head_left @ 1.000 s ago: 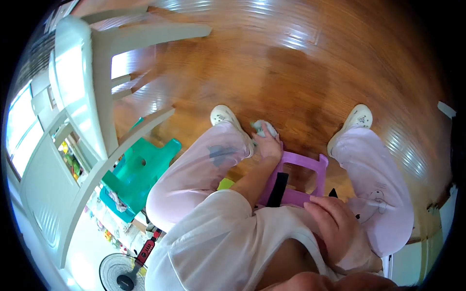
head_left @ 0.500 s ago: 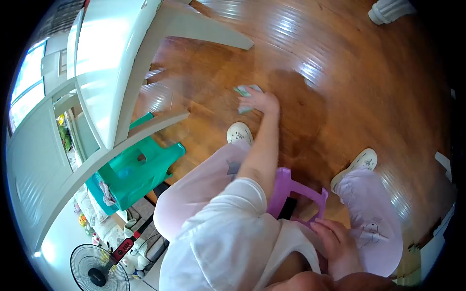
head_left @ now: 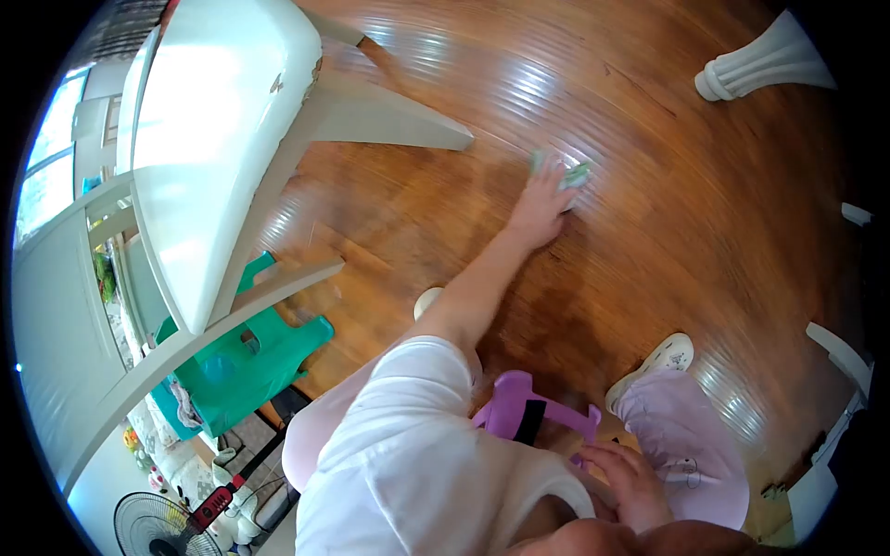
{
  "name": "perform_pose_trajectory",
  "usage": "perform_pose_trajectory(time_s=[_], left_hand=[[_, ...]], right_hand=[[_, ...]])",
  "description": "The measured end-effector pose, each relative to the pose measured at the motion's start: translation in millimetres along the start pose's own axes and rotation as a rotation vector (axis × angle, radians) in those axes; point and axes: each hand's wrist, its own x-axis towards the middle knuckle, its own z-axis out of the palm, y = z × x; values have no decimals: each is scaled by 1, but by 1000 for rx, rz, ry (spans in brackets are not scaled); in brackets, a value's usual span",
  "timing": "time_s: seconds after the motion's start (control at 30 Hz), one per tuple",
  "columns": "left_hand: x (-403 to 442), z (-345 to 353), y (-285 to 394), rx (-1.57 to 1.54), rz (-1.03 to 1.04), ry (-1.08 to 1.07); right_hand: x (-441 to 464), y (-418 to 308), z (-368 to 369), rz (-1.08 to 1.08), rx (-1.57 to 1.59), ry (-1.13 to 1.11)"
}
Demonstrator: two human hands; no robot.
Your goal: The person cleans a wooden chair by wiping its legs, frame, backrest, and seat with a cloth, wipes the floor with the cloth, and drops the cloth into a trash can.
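My left hand (head_left: pixel 542 206) reaches far out over the wooden floor (head_left: pixel 649 241), palm down. It presses on a green and white cloth (head_left: pixel 577 176) that shows past the fingers. Below it, between my legs, stands a purple plastic stool (head_left: pixel 508 408) with a black strip on it. Close to my body, my right hand (head_left: pixel 632 482) has its fingers curled at the edge of that stool; part of its grip is hidden. A dark, wet-looking patch lies on the floor between my shoes.
A white table or chair panel (head_left: pixel 222 111) with angled legs rises at the left. Under it is a green plastic stool (head_left: pixel 241 371). A fan (head_left: pixel 158 528) stands lower left. A fluted white furniture leg (head_left: pixel 751 69) is at upper right. My white shoe (head_left: pixel 660 366) rests at right.
My left hand has slid the cloth to the right and farther out across the floor. The view has shifted with my body; my right hand stays by the purple stool.
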Motion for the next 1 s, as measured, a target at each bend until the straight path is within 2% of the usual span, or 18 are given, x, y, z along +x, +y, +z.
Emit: perform_pose_trajectory(time_s=[0.07,0.1,0.17,0.23,0.27,0.33,0.37,0.43,0.47,0.5,0.57,0.6,0.7,0.77,0.83,0.9,0.93,1.0], left_hand=[[-46,-12,-42,11,17,30],[-66,-29,-56,41,-69,42],[-109,-47,-89,225,-473,180],[-130,-63,-122,240,-662,444],[-125,-59,-130,242,-663,441],[-120,-55,-137,348,-837,545],[-107,-44,-116,77,-975,726],[-94,-13,-73,379,-871,557],[-86,15,-66,273,-777,586],[-68,16,-26,222,-641,531],[-43,23,1,134,-283,397],[-43,18,2,134,-306,400],[-56,-14,-36,28,-14,105],[-80,-55,-57,111,-219,-96],[-124,-62,-92,163,-473,240],[-155,-66,-99,264,-782,536],[-167,-58,-90,276,-782,538],[-182,-23,-59,440,-1199,712]], right_hand=[[1,2,2,8,18,33],[1,2,2,10,19,33],[4,3,0,13,38,22],[5,9,3,-16,30,37],[5,12,4,-45,23,48],[6,18,7,-48,113,54],[7,18,9,-59,197,71],[9,13,3,-48,215,44],[10,12,1,-20,225,19],[11,12,1,-20,222,22],[11,14,1,-44,159,65],[10,15,2,-41,150,44],[10,18,4,-54,168,73],[11,18,6,-76,248,80],[8,9,3,-45,201,66],[2,3,5,-14,155,56],[-1,2,8,-98,35,99],[-8,-7,12,-196,-86,139]])
